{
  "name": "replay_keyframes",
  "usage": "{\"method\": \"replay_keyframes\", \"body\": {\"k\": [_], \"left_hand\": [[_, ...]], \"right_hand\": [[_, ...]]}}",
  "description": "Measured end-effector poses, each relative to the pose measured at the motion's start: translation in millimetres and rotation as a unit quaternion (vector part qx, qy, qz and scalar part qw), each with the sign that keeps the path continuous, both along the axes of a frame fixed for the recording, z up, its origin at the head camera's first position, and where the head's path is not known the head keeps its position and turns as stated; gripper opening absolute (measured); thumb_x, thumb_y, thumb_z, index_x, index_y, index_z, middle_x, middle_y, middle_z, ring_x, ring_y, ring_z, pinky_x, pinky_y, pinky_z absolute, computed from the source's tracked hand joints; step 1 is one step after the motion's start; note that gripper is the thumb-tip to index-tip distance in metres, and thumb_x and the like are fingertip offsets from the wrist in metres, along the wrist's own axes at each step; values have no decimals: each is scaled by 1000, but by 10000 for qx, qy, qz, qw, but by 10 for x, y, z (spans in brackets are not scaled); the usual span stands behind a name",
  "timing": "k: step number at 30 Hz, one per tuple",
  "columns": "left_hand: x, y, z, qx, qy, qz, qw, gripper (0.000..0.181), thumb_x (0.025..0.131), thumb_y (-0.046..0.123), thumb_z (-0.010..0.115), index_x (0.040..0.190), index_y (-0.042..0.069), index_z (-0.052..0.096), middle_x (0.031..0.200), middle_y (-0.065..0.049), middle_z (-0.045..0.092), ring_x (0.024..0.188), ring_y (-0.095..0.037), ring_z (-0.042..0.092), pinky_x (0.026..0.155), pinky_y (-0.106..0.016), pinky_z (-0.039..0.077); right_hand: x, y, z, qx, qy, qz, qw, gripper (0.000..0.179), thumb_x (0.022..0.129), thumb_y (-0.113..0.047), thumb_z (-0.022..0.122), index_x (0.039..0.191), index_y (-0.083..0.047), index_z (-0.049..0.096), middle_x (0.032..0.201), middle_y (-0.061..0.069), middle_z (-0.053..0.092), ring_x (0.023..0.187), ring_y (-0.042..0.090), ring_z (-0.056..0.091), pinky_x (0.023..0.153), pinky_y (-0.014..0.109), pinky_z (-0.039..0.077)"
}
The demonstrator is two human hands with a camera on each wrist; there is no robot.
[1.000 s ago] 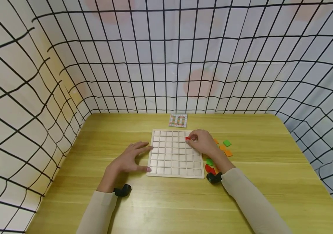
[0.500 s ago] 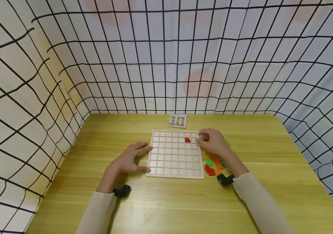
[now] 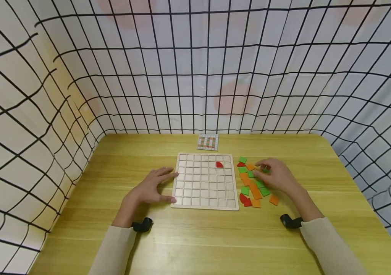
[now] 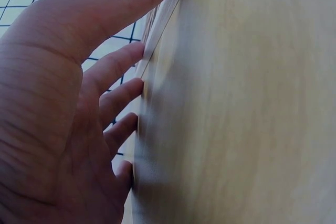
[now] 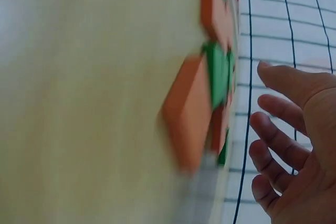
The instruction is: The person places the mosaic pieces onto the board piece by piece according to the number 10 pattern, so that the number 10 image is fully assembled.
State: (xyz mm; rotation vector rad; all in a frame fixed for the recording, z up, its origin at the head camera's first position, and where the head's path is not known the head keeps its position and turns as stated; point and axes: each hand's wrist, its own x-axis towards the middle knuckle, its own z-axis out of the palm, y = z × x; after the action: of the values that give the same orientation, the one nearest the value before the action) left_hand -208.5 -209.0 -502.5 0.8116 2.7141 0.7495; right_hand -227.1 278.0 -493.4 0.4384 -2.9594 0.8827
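Note:
A pale wooden grid board (image 3: pixel 204 181) lies flat on the table, and one red quarter-round tile (image 3: pixel 219 164) sits in a cell near its upper right. My left hand (image 3: pixel 150 187) rests at the board's left edge, fingers spread, thumb touching the lower left corner. To the right of the board, my right hand (image 3: pixel 276 175) hovers over loose tiles with thumb and fingers apart and nothing between them. Around it lie green tiles (image 3: pixel 245 190), orange tiles (image 3: pixel 255 191) and red tiles (image 3: pixel 243 198). The right wrist view shows an orange tile (image 5: pixel 189 114) close up, blurred.
Behind the board lies a small pattern card (image 3: pixel 207 142) with a coloured grid. White cloth with black grid lines (image 3: pixel 195 76) encloses the back and sides of the wooden table (image 3: pixel 199 240). Each wrist carries a black camera mount (image 3: pixel 142 225).
My right hand has let go of the red quarter-round tile in a board cell and moved right, over the loose tiles. My left hand stays at the board's edge.

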Motion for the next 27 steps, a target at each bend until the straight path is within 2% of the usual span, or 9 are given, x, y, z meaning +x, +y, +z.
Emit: {"method": "replay_keyframes", "body": {"k": [9,17,22,27], "left_hand": [[11,-21,-4,-89,32,19,10000,92,80,61,79,159,29,43,171,-7,28,159,-36,20,128,-63,8],[19,-26,16,11,55,22,10000,91,81,59,80,158,26,45,170,-9,30,158,-39,21,127,-65,8],[16,-18,14,7,64,1,10000,91,80,59,80,158,27,44,170,-9,29,158,-37,21,128,-64,7],[6,-9,-8,-5,44,-22,10000,92,80,61,80,158,29,43,171,-7,28,159,-36,20,128,-63,7]], "right_hand": [[178,335,-87,151,97,102,9998,43,93,-42,76,122,-11,74,107,7,71,102,28,62,90,50,52],[224,504,-141,250,29,390,9989,46,92,-44,77,126,-13,73,110,2,71,101,22,64,94,50,53],[229,561,-187,193,-18,453,9988,45,92,-42,78,129,-17,72,109,-3,70,98,16,63,89,39,54],[215,603,-216,160,9,562,9983,46,93,-40,78,131,-16,71,103,-6,66,92,11,56,82,29,51]]}}
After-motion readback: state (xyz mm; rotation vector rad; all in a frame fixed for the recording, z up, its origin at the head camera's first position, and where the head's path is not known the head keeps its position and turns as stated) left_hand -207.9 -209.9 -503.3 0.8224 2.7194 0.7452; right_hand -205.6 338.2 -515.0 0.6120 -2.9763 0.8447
